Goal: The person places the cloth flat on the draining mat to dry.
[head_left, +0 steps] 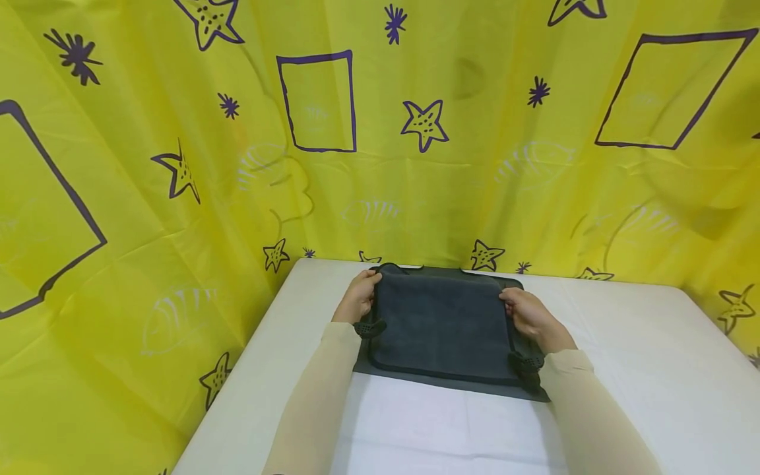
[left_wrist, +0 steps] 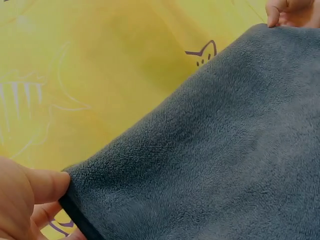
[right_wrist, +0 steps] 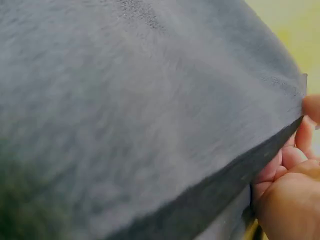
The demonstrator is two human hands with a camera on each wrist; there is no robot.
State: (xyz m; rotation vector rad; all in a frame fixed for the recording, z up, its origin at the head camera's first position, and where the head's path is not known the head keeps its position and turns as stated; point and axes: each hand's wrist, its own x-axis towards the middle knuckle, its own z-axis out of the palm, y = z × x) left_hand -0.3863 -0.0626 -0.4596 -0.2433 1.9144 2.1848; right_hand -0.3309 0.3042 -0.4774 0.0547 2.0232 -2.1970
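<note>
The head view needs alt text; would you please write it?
A person's left hand and right hand hold a dark grey, black-edged rectangular cloth by its far corners over a flat dark mat on a white table. Behind hangs a yellow patterned curtain.

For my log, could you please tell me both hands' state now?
Left hand: pinching the dark cloth, upper-left corner.
Right hand: pinching its upper-right corner.

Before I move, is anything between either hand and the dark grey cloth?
Nothing visible: the left hand and right hand each pinch an upper corner of the dark grey cloth directly. A dark flat item shows past the cloth's edges; whether they touch is unclear.
</note>
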